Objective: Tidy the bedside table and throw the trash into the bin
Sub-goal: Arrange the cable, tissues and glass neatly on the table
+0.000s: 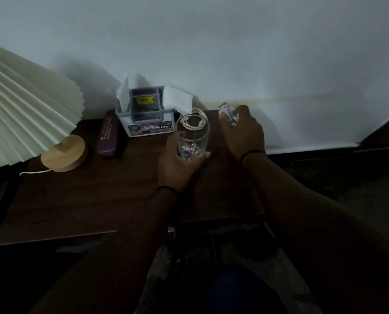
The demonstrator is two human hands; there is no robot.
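Head view: two hands hold glassware over a dim bedside desk.

The left hand has its fingers clamped round a tall glass in front of the grey organiser box; the right hand, to the box's right, grips a small clear object, possibly trash. In this dimness, the smooth glass could slip or knock the white cable beside the box.

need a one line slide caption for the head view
Left hand holds a tall glass on the bedside table while the right hand clutches a clear crumpled item near the wall.
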